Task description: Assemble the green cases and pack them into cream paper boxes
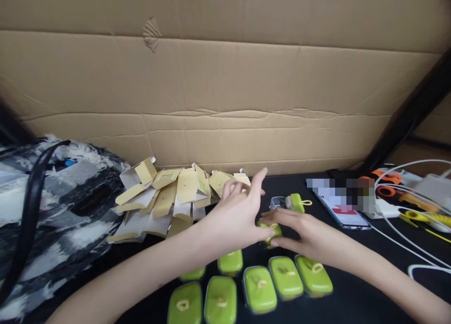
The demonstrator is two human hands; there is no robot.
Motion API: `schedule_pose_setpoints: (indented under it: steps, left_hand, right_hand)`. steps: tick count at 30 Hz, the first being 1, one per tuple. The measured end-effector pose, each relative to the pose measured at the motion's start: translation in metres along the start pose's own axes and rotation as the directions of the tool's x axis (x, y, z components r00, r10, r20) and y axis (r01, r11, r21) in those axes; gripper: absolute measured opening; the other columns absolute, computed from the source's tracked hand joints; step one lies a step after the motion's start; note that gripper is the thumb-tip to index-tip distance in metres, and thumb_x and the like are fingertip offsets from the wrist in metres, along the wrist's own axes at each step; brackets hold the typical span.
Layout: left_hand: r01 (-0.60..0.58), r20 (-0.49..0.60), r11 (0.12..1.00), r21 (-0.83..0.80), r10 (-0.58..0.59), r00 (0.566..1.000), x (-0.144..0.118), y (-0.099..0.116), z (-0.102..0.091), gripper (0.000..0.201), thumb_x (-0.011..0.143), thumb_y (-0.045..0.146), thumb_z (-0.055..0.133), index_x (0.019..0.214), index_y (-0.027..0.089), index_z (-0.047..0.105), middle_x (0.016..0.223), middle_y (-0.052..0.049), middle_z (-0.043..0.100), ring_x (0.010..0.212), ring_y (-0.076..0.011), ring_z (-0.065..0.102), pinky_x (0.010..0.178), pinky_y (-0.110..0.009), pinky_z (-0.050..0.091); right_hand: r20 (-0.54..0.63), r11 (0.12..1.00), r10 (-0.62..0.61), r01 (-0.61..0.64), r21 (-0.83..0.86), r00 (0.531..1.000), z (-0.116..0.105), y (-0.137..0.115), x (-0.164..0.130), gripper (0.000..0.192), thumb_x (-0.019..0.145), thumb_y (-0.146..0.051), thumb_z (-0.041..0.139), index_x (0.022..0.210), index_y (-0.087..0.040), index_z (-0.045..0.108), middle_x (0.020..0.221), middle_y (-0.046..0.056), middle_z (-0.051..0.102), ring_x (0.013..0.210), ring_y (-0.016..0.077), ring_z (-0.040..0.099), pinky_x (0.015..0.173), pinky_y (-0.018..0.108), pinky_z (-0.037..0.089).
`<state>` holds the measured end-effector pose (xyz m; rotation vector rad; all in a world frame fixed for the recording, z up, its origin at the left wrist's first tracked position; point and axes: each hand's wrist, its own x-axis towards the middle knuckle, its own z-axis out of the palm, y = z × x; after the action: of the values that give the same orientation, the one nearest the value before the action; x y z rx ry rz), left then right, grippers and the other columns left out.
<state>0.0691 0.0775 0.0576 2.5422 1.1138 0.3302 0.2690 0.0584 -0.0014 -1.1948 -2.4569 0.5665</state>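
My right hand [299,230] has its fingers and thumb around a small container with a green lid [270,231], partly hidden by the hand. My left hand [243,211] is raised just left of it, index finger stretched up, thumb apart and the other fingers loosely bent. Nothing shows in its grasp. Behind the left hand lie unfolded tan cardboard boxes [186,185], heaped together. Nearer to me stand several clear containers with green lids [260,288], each with a pale yellow loop on top. Beyond my right hand, a clear container [278,202] lies by a green lid [297,202].
A phone [338,204] lies on the black table [355,286] at the right, among white cables [392,241] and orange-handled scissors [387,178]. A black-and-white fringed bag [77,192] sits at the left. Cardboard [225,79] walls off the back.
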Motion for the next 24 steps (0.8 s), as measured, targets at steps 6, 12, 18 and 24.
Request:
schedule_pose_setpoints:
  steps: [6, 12, 18, 24]
  left_hand:
    - [0.023, -0.076, 1.000, 0.002, -0.023, 0.997, 0.001, -0.003, -0.010, 0.090, 0.079, 0.031, 0.067, 0.147, 0.012, 0.011, 0.130, -0.013, 0.059, 0.128, -0.0327, 0.041, 0.107, -0.048, 0.021]
    - [0.062, -0.043, 0.997, 0.050, -0.060, 0.997, 0.006, -0.007, -0.008, 0.084, 0.083, 0.034, 0.063, 0.147, 0.010, 0.015, 0.126, -0.015, 0.062, 0.125, -0.0339, 0.044, 0.105, -0.047, 0.024]
    - [0.045, -0.069, 0.995, 0.091, -0.039, 0.997, 0.009, -0.011, -0.005, 0.072, 0.085, 0.024, 0.058, 0.145, 0.010, 0.020, 0.126, -0.015, 0.062, 0.125, -0.0328, 0.045, 0.107, -0.048, 0.021]
    - [0.022, -0.082, 0.996, 0.090, -0.014, 0.997, 0.011, -0.017, 0.002, 0.070, 0.087, 0.026, 0.056, 0.145, 0.009, 0.021, 0.125, -0.016, 0.063, 0.123, -0.0342, 0.047, 0.107, -0.051, 0.020]
  right_hand:
    - [0.054, 0.996, 0.062, -0.059, -0.062, 0.997, 0.006, 0.006, 0.002, 0.023, 0.085, -0.022, 0.065, 0.108, -0.022, 0.066, 0.094, 0.007, 0.074, 0.083, 0.0281, 0.071, 0.073, 0.040, 0.056]
    - [0.137, 0.997, 0.057, -0.050, -0.055, 0.989, 0.002, 0.002, 0.007, 0.030, 0.085, -0.025, 0.065, 0.115, -0.026, 0.064, 0.118, 0.006, 0.070, 0.105, 0.0282, 0.067, 0.090, 0.042, 0.053]
    - [0.223, 1.000, -0.013, 0.016, -0.013, 0.975, 0.004, -0.026, 0.014, 0.041, 0.088, -0.019, 0.057, 0.127, -0.031, 0.057, 0.127, 0.002, 0.064, 0.115, 0.0254, 0.062, 0.100, 0.041, 0.048]
    - [0.081, 0.999, -0.035, 0.034, 0.014, 0.996, -0.007, -0.025, 0.007, 0.032, 0.094, -0.024, 0.046, 0.124, -0.029, 0.058, 0.117, 0.001, 0.069, 0.105, 0.0188, 0.066, 0.094, 0.031, 0.052]
